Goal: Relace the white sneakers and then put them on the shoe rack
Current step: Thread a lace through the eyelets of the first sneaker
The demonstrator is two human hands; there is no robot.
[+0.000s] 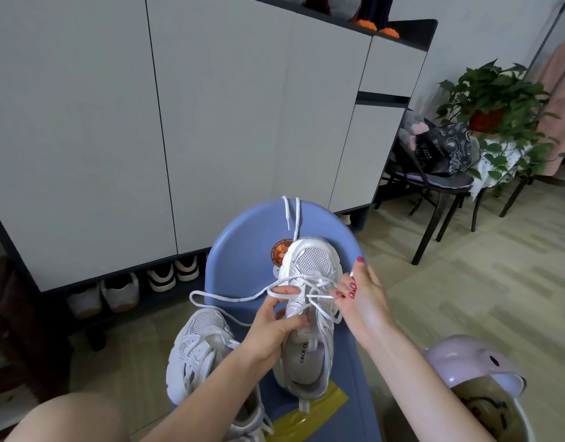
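Note:
A white sneaker (310, 266) lies toe-away on a blue chair (243, 250). Its white lace (230, 298) is partly threaded, with a long loop trailing left and two ends hanging over the chair back. My left hand (275, 327) grips the sneaker's side at the tongue, thumb and fingers pinching the lace. My right hand (361, 291) pinches a lace strand at the right eyelets. A second white sneaker (198, 352) leans at the chair's left edge, near my knee.
A grey cabinet (211, 106) stands behind, its open bottom shelf (131, 291) holding several shoes. A yellow tape strip (306, 413) lies on the chair. A pink helmet (478, 371) is at lower right. A dark chair with a bag (440, 154) and a potted plant (494, 100) stand right.

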